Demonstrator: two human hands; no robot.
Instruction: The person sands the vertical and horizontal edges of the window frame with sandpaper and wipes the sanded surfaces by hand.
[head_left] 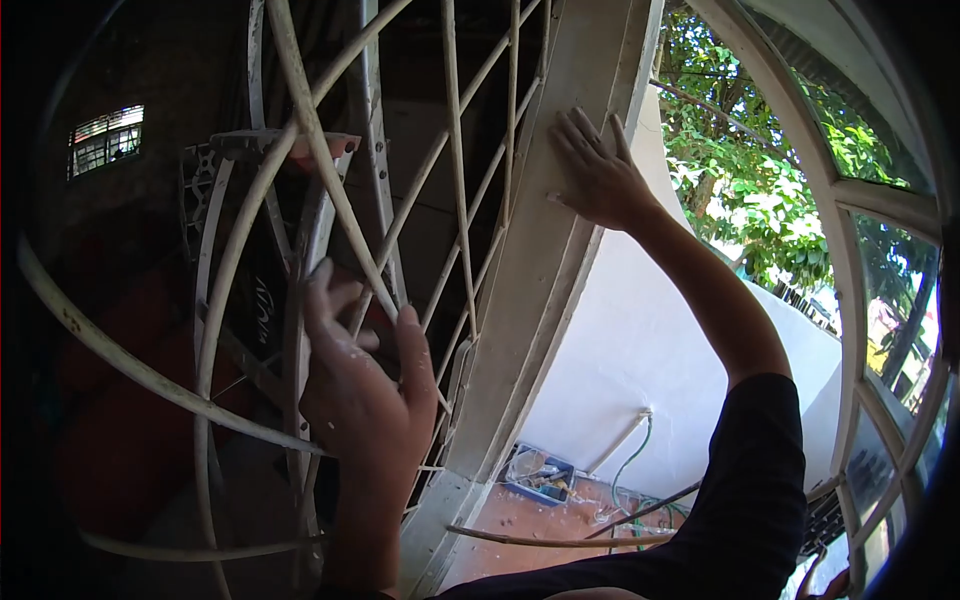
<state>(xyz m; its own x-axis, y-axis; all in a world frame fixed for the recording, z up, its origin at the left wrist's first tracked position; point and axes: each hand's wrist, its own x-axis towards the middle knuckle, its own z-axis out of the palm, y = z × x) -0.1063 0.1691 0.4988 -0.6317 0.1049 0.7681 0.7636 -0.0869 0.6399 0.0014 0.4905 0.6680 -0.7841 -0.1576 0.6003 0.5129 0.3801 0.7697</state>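
My left hand [370,385] is at the white metal window grille [345,195], its fingers curled around the bars where they cross. Pale specks, perhaps paint or dust, dot the back of this hand. Higher up and to the right, my right hand [603,172] lies flat with fingers spread against a pale window frame post [510,300]. Nothing is held in it. The post runs at a slant between the grille and the bright opening.
Beyond the grille is a dark room with a small bright window [107,140]. Outside stand a white wall [590,340] and leafy trees [740,190]. A blue crate [540,473] of small items sits on the reddish floor near a green hose [640,450]. An open glazed window panel [848,290] curves at right.
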